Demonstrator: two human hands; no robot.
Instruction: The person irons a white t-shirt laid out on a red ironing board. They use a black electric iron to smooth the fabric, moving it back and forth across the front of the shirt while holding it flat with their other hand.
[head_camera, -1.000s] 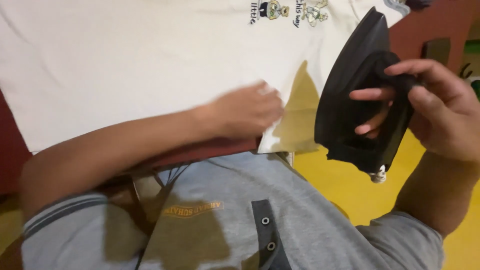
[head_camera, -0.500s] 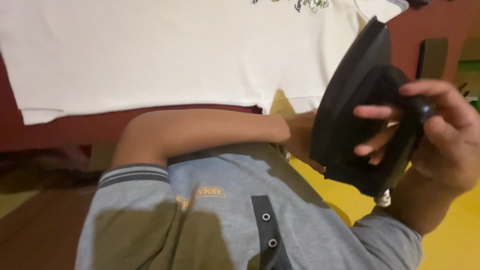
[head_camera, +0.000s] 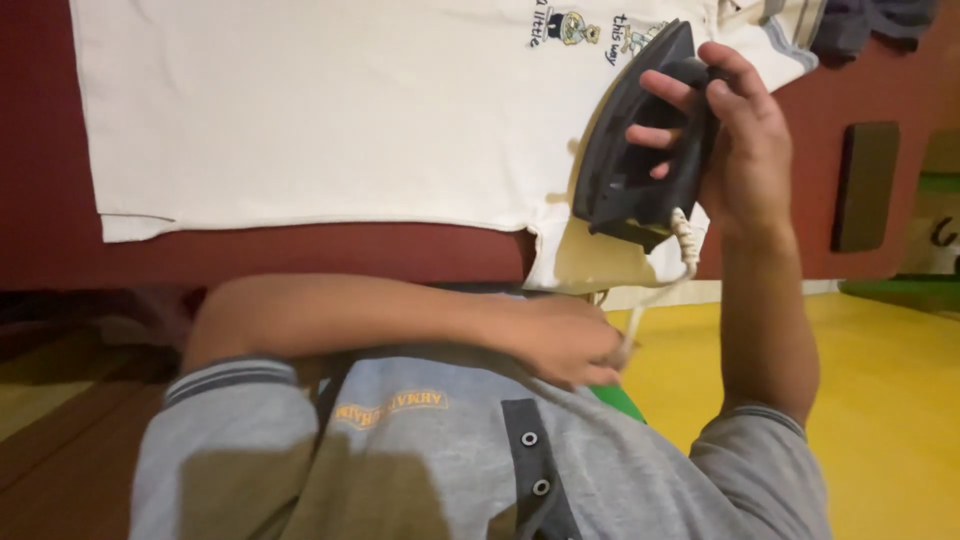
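Head view: right hand (head_camera: 745, 140) clenches the black iron (head_camera: 635, 150) tilted up off the white shirt (head_camera: 330, 110); left hand (head_camera: 565, 340) grasps its cord (head_camera: 655, 295), keeping it clear.

I see a black iron (head_camera: 640, 150) held in my right hand (head_camera: 745, 150), whose fingers wrap through its handle. It is tilted up on its heel, the flat soleplate facing left and its pointed tip away from me, just above the grip. Its heel rests on the white shirt (head_camera: 330, 110), which lies spread flat to the left of the grip. A pale cord (head_camera: 683, 240) leaves the iron's rear, just below the grip, and runs down to my left hand (head_camera: 570, 340), which closes on it.
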